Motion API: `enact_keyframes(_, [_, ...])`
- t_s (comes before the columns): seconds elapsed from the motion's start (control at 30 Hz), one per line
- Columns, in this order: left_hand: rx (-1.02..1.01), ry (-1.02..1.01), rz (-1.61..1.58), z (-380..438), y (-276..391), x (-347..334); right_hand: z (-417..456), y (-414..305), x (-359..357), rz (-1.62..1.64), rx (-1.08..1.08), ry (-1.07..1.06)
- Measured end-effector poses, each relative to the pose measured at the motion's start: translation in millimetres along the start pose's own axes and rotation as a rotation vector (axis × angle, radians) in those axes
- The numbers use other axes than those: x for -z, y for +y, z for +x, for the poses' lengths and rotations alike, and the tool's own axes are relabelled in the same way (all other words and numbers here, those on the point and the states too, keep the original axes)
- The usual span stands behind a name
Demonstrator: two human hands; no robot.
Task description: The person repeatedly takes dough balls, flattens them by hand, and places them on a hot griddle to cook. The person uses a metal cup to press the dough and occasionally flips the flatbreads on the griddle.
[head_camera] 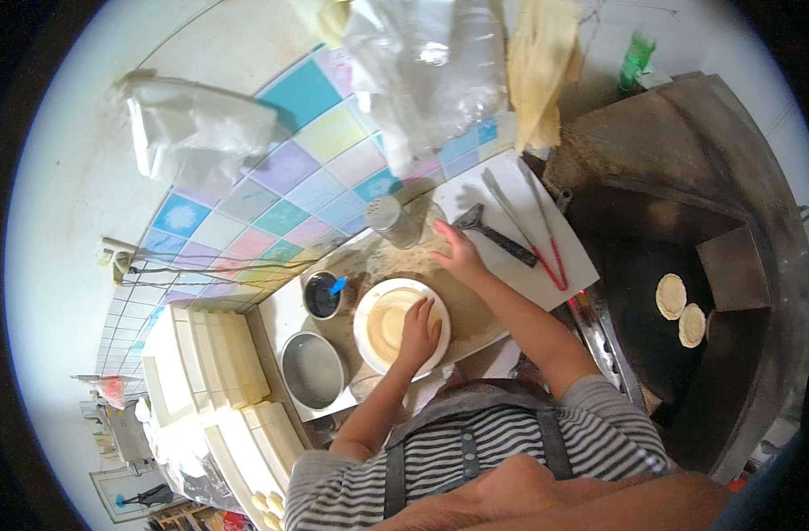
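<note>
My left hand (pixel 420 333) is over the right side of a white bowl (pixel 362 332), its fingers inside the rim. Beneath the fingers lies a pale beige, round mass (pixel 386 322), too blurred to tell whether dough or paste. My right hand (pixel 462 257) is above the counter beyond the bowl, thumb and fingers apart and nothing between them. Just left of its fingertips stands a metal shaker (pixel 392 222) with a perforated lid. A black-handled scraper (pixel 504 244) lies to the right of that hand.
Long tongs (pixel 543 249) with red handles rest near the counter's right edge. Two flatbreads (pixel 671 297) lie on a dark griddle (pixel 633 345) farther right. Left of the bowl are a dark-filled metal pot (pixel 321 297) and a metal basin (pixel 313 372). Stacked plastic trays (pixel 208 362) stand beyond them.
</note>
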State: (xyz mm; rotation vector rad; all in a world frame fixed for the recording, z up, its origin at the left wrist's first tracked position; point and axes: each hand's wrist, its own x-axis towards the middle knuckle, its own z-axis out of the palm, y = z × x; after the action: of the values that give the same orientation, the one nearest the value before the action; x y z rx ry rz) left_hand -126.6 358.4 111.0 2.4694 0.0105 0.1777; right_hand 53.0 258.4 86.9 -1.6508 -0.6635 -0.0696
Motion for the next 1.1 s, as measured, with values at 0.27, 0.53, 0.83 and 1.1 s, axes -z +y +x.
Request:
enact_keyframes(0.27, [0.119, -0.103, -0.079, -59.7, -20.3, 37.0, 58.8, -17.4, -67.9, -0.051, -0.306, -0.027])
enact_keyframes(0.53, [-0.074, -0.092, 0.081, -22.8, -22.5, 14.4, -116.4, -112.4, 238.1, -0.511, -0.366, 0.253])
enact_keyframes(0.83, [-0.182, -0.369, 0.458, 41.5, 18.7, -56.9, -241.5, -101.6, 420.8, -1.482, -1.038, 0.323])
enact_keyframes(1.1, [0.01, -0.501, 0.537, 55.1, 37.4, -60.7, -262.1, -59.4, 457.9, -1.592, -1.194, 0.17])
